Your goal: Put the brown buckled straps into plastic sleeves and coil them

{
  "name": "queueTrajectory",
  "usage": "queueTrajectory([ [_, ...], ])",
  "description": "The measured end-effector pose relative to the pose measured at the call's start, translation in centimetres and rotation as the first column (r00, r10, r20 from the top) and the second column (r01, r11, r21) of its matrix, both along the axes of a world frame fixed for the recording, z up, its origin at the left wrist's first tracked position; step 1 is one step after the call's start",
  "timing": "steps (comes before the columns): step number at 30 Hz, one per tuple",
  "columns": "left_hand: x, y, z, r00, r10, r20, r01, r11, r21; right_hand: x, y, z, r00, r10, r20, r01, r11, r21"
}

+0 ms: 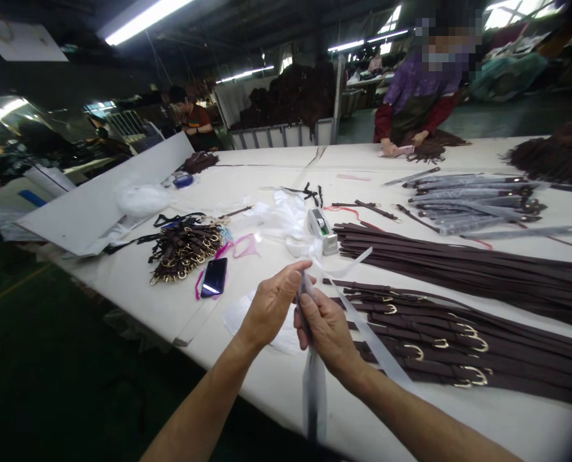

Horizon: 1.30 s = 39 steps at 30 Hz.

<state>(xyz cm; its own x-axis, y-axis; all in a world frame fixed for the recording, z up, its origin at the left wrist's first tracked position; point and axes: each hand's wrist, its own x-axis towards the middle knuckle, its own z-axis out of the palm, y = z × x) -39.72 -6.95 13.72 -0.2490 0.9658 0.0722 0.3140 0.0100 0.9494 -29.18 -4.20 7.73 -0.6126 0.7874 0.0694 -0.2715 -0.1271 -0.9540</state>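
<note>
Right hand (329, 330) is closed around the plastic-covered strip (313, 391), which hangs lengthwise toward the body, while left hand (269, 301) is half open at its upper end, and I cannot tell if it pinches. Tape dispenser (322, 232) stands just beyond the fingertips on the tabletop (261, 173); a loose clear ribbon (375, 340) slants beside the right hand, across brown straps (449, 256).

Long flat straps (459, 263), 3 o'clock: uniform dark brown. Rectangular glossy phone (214, 278), 8 o'clock: black, pink-edged.
</note>
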Motion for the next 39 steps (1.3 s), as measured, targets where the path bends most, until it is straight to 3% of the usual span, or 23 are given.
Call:
queueTrajectory([
  [4, -0.7, 0.0, 1.3, 0.916, 0.074, -0.395, -0.026, 0.992, 0.125, -0.3, 0.7, 1.7, 0.998, 0.063, -0.028, -0.064, 0.997, -0.032],
  [8, -0.9, 0.4, 2.5, 0.862, 0.057, -0.504, 0.028, 0.987, 0.159, -0.5, 1.1, 2.8, 0.983, 0.149, -0.102, -0.162, 0.978, -0.132],
  [12, -1.3, 1.0, 3.8, 0.889, -0.007, -0.457, 0.075, 0.989, 0.131, -0.6, 1.7, 3.9, 0.979, 0.154, -0.131, -0.17, 0.978, -0.121],
  [15, -1.8, 1.6, 4.8, 0.963, -0.031, -0.269, 0.063, 0.992, 0.112, -0.8, 2.2, 4.9, 0.969, 0.159, -0.188, -0.187, 0.972, -0.143],
  [19, -2.1, 2.5, 6.7, 0.997, 0.003, -0.073, 0.014, 0.972, 0.235, -1.2, 2.7, 5.5, 0.958, 0.177, -0.225, -0.22, 0.958, -0.182],
  [22, -2.4, 3.1, 9.2, 0.996, -0.02, -0.089, 0.038, 0.978, 0.207, -1.6, 3.0, 6.2, 0.966, 0.16, -0.203, -0.19, 0.972, -0.139],
  [26, -3.8, 3.1, 14.4, 0.946, -0.111, -0.305, 0.088, 0.992, -0.088, -1.8, 3.8, 9.6, 0.957, 0.23, -0.176, -0.226, 0.973, 0.042],
  [29, -5.0, 1.8, 18.8, 0.922, -0.241, -0.302, 0.135, 0.934, -0.331, -1.6, 4.3, 13.1, 0.914, 0.396, -0.085, -0.377, 0.909, 0.178],
  [32, -5.3, -0.5, 22.0, 0.937, -0.266, -0.225, 0.148, 0.888, -0.436, -1.1, 4.7, 16.1, 0.865, 0.502, 0.004, -0.478, 0.822, 0.311],
  [35, -4.4, -2.8, 23.1, 0.953, -0.251, -0.17, 0.143, 0.868, -0.476, -0.2, 5.2, 18.4, 0.82, 0.559, 0.124, -0.55, 0.71, 0.44],
  [37, -3.5, -3.9, 22.8, 0.96, -0.252, -0.119, 0.161, 0.85, -0.501, 0.5, 5.7, 19.5, 0.804, 0.565, 0.186, -0.57, 0.642, 0.513],
  [39, -2.4, -4.4, 22.2, 0.965, -0.255, -0.061, 0.198, 0.861, -0.468, 1.4, 6.1, 20.5, 0.821, 0.539, 0.189, -0.536, 0.612, 0.581],
])
